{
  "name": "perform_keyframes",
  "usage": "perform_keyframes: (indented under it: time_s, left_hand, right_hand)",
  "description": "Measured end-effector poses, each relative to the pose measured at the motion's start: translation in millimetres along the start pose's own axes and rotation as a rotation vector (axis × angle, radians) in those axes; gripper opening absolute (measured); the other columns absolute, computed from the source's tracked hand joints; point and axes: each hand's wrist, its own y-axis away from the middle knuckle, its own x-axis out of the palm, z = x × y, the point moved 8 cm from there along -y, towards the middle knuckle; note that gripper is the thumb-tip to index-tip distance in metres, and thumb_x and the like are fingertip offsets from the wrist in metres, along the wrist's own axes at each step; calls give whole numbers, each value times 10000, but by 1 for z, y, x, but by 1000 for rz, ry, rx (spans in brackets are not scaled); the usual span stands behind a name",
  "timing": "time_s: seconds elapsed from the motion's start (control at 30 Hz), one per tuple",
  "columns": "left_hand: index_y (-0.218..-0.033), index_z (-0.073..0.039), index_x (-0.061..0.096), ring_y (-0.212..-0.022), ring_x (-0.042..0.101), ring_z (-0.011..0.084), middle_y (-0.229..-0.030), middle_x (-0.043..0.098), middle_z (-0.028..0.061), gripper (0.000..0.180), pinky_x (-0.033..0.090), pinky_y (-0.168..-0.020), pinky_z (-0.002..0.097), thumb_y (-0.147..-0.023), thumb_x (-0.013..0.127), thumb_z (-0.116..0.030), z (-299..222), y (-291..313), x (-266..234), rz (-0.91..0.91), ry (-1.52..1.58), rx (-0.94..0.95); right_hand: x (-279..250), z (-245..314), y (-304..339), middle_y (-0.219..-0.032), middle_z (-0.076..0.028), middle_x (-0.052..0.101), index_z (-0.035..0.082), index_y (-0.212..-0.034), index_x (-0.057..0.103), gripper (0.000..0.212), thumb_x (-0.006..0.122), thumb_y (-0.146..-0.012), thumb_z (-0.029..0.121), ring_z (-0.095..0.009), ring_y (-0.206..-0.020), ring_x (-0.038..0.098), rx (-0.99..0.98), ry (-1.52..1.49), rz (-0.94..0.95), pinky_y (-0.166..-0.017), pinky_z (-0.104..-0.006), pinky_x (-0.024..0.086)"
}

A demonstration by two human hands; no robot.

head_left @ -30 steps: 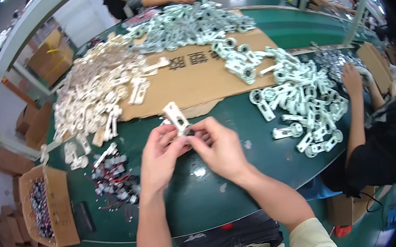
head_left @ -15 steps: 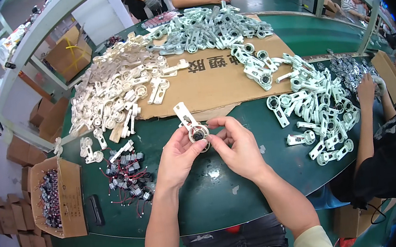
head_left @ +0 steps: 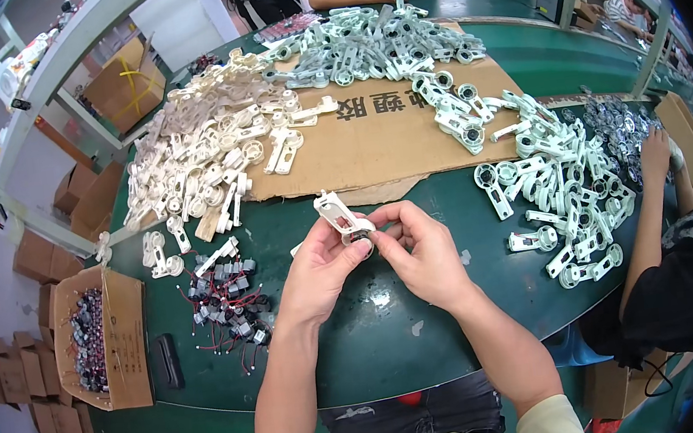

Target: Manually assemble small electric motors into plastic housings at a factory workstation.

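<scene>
The left hand [head_left: 316, 275] and right hand [head_left: 424, 252] are gripping a casing [head_left: 328, 205] in front of the cardboard [head_left: 391, 156], its dark part [head_left: 360, 235] apparently in (seating unclear), cream casings [head_left: 219, 150] seemingly waiting at the cardboard's left.

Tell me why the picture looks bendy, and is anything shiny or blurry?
Head view: the fisheye lens bends the pale rail, and the corners go black; head view: a bright glare spot shines on the green table, below the white part held in the left hand and right hand; head view: that part looks fairly clear, but the striped shirt at upper right looks fuzzy.
</scene>
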Motion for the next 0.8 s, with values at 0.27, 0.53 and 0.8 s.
perform_keyframes:
  time_s: [0.27,0.53,0.8]
  left_hand:
    - [-1233,-35,514,-1060,593,117,-1147,614,46,313,480,-987,302,-949,646,-22,-1,0,1,-32,-16,15]
    - [-1227,-36,532,-1038,598,112,-1143,621,39,281,494,-899,281,-975,643,-90,1,1,-5,-36,-17,18]
    - [-1356,-6,544,-1077,620,151,-1194,624,73,398,516,-959,309,-974,636,-68,3,2,1,-90,-79,-73]
  right_hand:
    - [3,-11,1,-942,-110,717,-21,-1081,617,168,659,-943,66,-142,-770,703,74,-93,26,-650,-285,545]
    - [8,-10,3,-984,-42,671,-22,-1159,584,204,628,-975,54,-72,-844,628,145,-141,104,-738,-224,519]
    - [0,-24,-3,-998,-79,672,-34,-1129,605,218,641,-967,107,-109,-877,632,220,-306,-10,-767,-257,528]
